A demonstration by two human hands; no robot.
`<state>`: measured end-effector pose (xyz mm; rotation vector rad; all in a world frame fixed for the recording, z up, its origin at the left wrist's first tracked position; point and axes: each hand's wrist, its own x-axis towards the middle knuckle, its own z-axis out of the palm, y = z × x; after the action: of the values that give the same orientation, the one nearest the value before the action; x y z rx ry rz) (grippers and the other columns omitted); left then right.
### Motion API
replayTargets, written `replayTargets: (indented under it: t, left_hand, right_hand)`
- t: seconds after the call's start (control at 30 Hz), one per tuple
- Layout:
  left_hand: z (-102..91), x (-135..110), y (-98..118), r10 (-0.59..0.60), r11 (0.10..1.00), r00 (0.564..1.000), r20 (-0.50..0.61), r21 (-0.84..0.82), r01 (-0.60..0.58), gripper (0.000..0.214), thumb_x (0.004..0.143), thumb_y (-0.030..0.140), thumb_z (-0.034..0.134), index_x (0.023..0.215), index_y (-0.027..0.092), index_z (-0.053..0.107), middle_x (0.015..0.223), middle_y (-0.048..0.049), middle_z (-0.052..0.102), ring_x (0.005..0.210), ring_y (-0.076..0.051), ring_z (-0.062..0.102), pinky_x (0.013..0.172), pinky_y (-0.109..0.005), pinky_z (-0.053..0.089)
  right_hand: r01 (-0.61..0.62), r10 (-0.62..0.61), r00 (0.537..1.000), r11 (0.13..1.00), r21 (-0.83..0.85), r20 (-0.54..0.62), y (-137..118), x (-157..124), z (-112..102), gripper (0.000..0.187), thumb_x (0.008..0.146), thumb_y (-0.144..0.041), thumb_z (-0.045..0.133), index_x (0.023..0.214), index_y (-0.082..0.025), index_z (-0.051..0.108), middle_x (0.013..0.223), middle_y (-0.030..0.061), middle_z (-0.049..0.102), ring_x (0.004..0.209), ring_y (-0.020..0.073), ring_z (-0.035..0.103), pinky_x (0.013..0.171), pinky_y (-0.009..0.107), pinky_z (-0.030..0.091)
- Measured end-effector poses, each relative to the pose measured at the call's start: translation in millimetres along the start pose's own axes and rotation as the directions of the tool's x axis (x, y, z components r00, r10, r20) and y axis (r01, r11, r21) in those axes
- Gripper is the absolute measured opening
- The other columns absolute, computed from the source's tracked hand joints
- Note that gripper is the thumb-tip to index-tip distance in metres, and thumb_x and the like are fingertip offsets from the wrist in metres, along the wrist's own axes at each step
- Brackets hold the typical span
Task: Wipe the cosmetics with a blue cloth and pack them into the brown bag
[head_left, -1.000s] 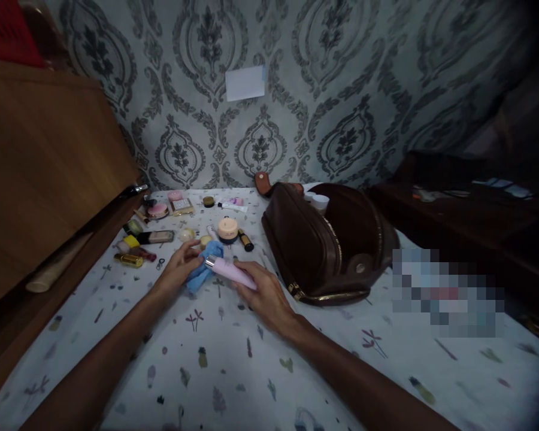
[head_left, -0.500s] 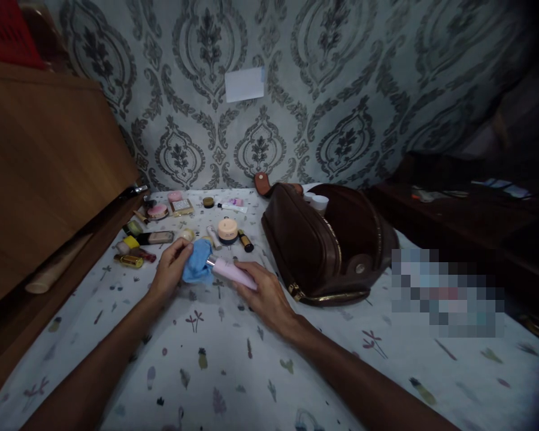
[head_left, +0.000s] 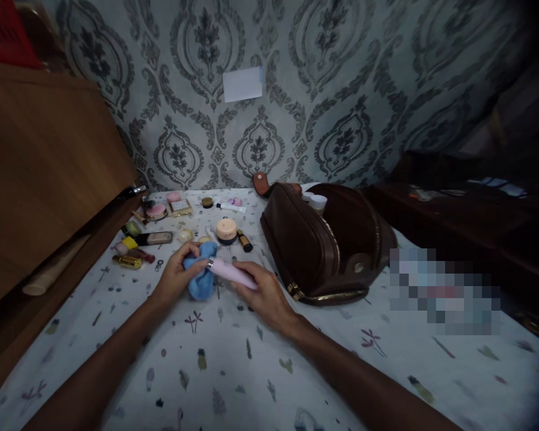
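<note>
Gripping the tube [head_left: 230,272] in the right hand [head_left: 266,294], with the silver end [head_left: 210,263] toward the left hand [head_left: 178,274]; clutching the cloth [head_left: 202,287] there, against that end.

You have two hands: left hand [head_left: 176,278], right hand [head_left: 266,294]. One brown bag [head_left: 294,236]. In bag: two white lids [head_left: 318,200]. Left of bag: one blue cloth [head_left: 201,286], one pale pink tube [head_left: 227,270], one peach jar [head_left: 227,231]. Up left from bag: one white card [head_left: 242,84].
</note>
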<state>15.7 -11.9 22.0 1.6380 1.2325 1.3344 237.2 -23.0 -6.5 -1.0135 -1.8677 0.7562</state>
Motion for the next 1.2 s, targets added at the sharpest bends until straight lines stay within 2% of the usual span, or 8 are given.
replayTargets:
  t: [0.13, 0.3, 0.53, 0.63, 0.8, 0.87, 1.0, 1.2]
  left_hand:
    - [0.3, -8, -1, 0.121, 0.941, 0.985, 0.123, 0.3, -0.153, 0.022, 0.085, 0.04, 0.058, 0.096, 0.023, 0.048, 0.088, 0.0008, 0.055, 0.077, -0.016, 0.052, 0.072, -0.028, 0.042]
    - [-1.7, -12, -4, 0.147, 0.88, 0.973, 0.181, 0.425, -0.211, 0.023, 0.093, 0.041, 0.044, 0.105, 0.023, 0.049, 0.093, -0.0012, 0.06, 0.08, -0.018, 0.057, 0.076, -0.031, 0.043]
    - [4.7, -12, 3, 0.089, 0.924, 0.988, 0.124, 0.359, -0.129, 0.025, 0.098, 0.041, 0.035, 0.093, 0.023, 0.051, 0.072, 0.0028, 0.053, 0.065, -0.016, 0.052, 0.067, -0.028, 0.04]
    - [3.8, -9, 4, 0.052, 0.948, 0.994, 0.097, 0.309, -0.08, 0.031, 0.097, 0.047, 0.038, 0.095, 0.023, 0.057, 0.075, 0.0014, 0.059, 0.069, -0.018, 0.055, 0.069, -0.028, 0.042]
    - [-3.3, -3, 1, 0.006, 0.985, 0.994, 0.105, 0.171, -0.024, 0.037, 0.094, 0.046, 0.044, 0.11, 0.023, 0.068, 0.113, -0.0041, 0.07, 0.105, -0.023, 0.061, 0.093, -0.03, 0.045]
    - [-5.0, -1, -2, -0.021, 0.991, 0.993, 0.12, 0.132, 0.005, 0.036, 0.092, 0.042, 0.049, 0.118, 0.023, 0.067, 0.118, -0.0046, 0.069, 0.108, -0.023, 0.063, 0.094, -0.031, 0.046]
    - [-5.1, 2, -5, -0.027, 0.997, 0.999, 0.029, 0.079, 0.025, 0.032, 0.084, 0.038, 0.062, 0.11, 0.02, 0.068, 0.111, -0.0072, 0.072, 0.101, -0.023, 0.066, 0.086, -0.031, 0.05]
    - [-10.4, 3, 0, 0.077, 0.968, 0.991, -0.106, 0.246, -0.049, 0.02, 0.081, 0.034, 0.064, 0.095, 0.021, 0.07, 0.097, -0.0034, 0.071, 0.093, -0.022, 0.063, 0.085, -0.031, 0.047]
  right_hand:
    - [-0.026, 0.023, 0.999, 0.997, 0.077, 0.04, -1, -1, 2, 0.034, 0.08, -0.022, 0.069, 0.114, -0.021, 0.067, 0.108, 0.0057, 0.072, 0.098, 0.0225, 0.067, 0.088, 0.035, 0.053]
    - [0.032, -0.034, 0.997, 0.999, 0.038, 0.075, -3, -3, 2, 0.033, 0.083, -0.02, 0.066, 0.116, -0.02, 0.066, 0.109, 0.0068, 0.071, 0.098, 0.0219, 0.067, 0.087, 0.034, 0.053]
    - [0.27, -0.255, 0.961, 0.948, -0.17, 0.108, -5, -8, 2, 0.029, 0.092, -0.023, 0.057, 0.12, -0.019, 0.064, 0.106, 0.012, 0.067, 0.098, 0.0249, 0.063, 0.089, 0.041, 0.053]
    - [0.257, -0.243, 0.965, 0.949, -0.181, 0.095, -5, -8, 1, 0.03, 0.092, -0.024, 0.058, 0.121, -0.02, 0.063, 0.106, 0.0112, 0.067, 0.097, 0.0247, 0.064, 0.087, 0.04, 0.053]
    - [0.177, -0.172, 0.984, 0.97, -0.168, 0.044, -2, -5, 1, 0.031, 0.09, -0.025, 0.061, 0.121, -0.022, 0.064, 0.108, 0.009, 0.068, 0.099, 0.0237, 0.065, 0.086, 0.037, 0.053]
    - [0.149, -0.144, 0.989, 0.975, -0.166, 0.041, -1, -4, 1, 0.032, 0.088, -0.023, 0.062, 0.12, -0.022, 0.064, 0.108, 0.0083, 0.069, 0.099, 0.0236, 0.066, 0.086, 0.036, 0.053]
    - [0.117, -0.114, 0.993, 0.982, -0.148, 0.027, -1, -3, 0, 0.032, 0.087, -0.021, 0.064, 0.119, -0.021, 0.064, 0.109, 0.0084, 0.069, 0.101, 0.024, 0.065, 0.088, 0.037, 0.052]
    - [0.1, -0.096, 0.995, 0.986, -0.137, 0.03, -3, -2, -2, 0.031, 0.086, -0.021, 0.063, 0.118, -0.021, 0.065, 0.107, 0.0081, 0.069, 0.099, 0.0232, 0.066, 0.086, 0.036, 0.052]
